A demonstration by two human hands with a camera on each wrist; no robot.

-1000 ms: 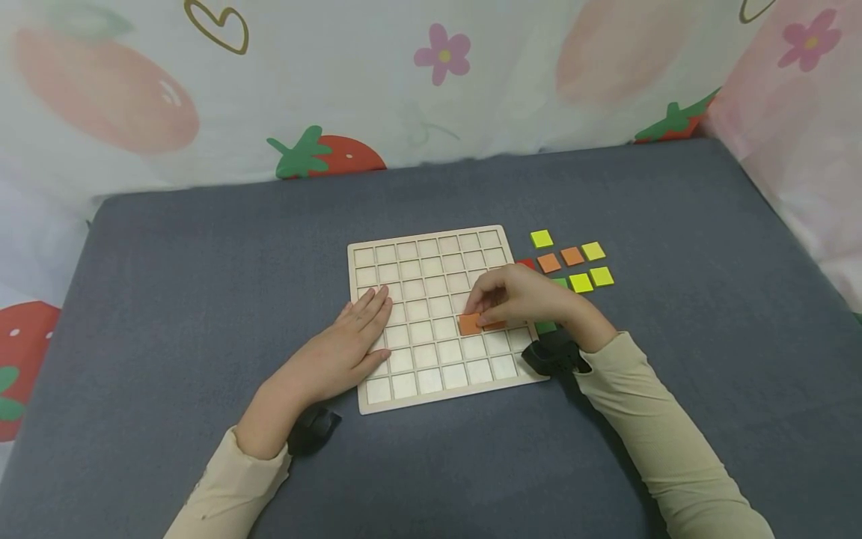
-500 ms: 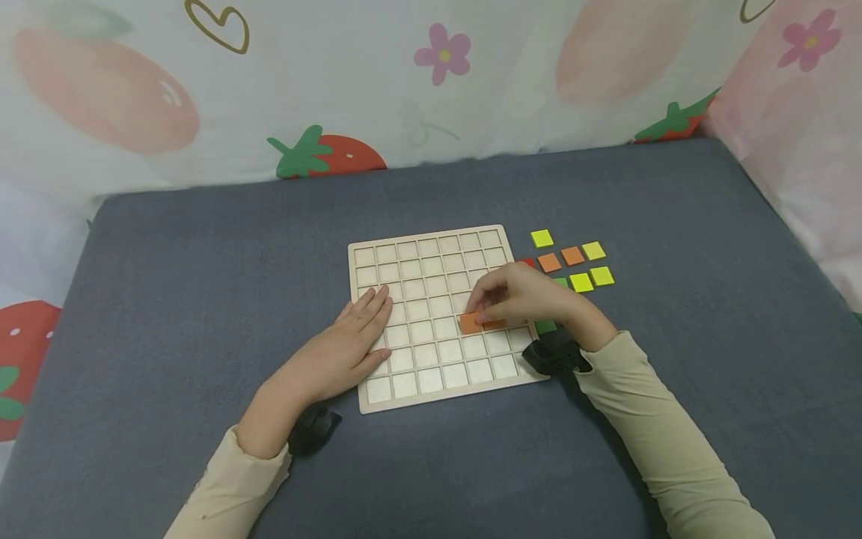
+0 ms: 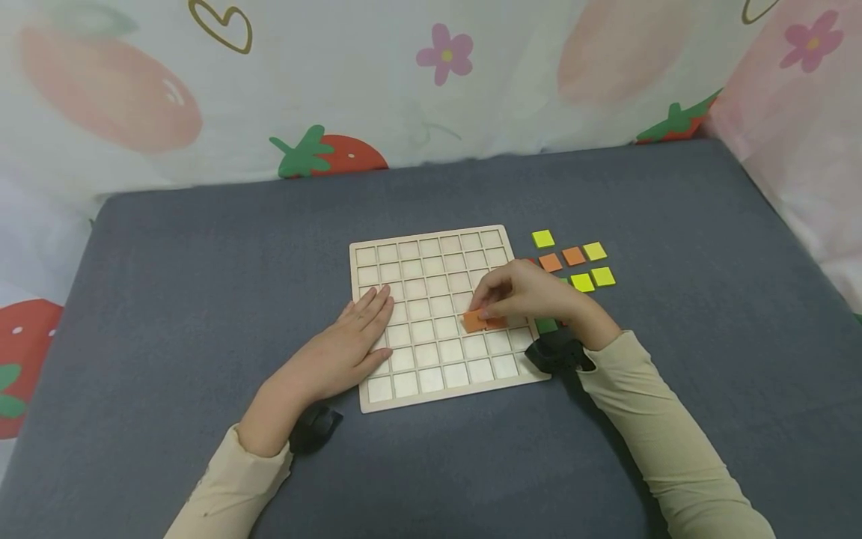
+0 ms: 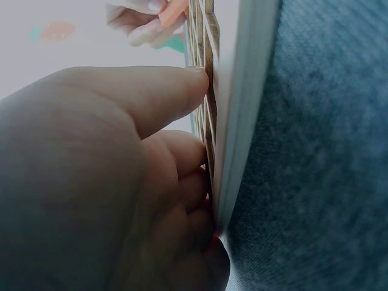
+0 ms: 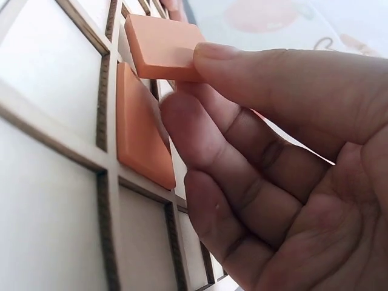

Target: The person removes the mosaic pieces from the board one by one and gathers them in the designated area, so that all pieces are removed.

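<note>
A light wooden grid board (image 3: 422,353) with square cells lies on the table. My left hand (image 3: 346,343) rests on its left edge with fingers extended; the left wrist view shows the thumb (image 4: 163,91) across the grid from the side. Over the right part of the board, my right hand (image 3: 528,293) pinches an orange square tile (image 5: 160,45) between thumb and fingers. That tile is tilted, with its near side raised off the grid. Just beside it, a second orange tile (image 5: 140,130) sits in a cell, partly hidden by the fingers.
Right of the board lie loose tiles: several yellow ones (image 3: 603,276), two orange ones (image 3: 574,256) and a green one (image 3: 546,326). My right hand partly covers others. A grey cloth (image 3: 222,254) covers the table, and a printed curtain (image 3: 498,90) hangs behind it.
The pinched orange tile has shifted slightly right and now tips up from the board in my right hand. My left hand has stayed in place on the board.
</note>
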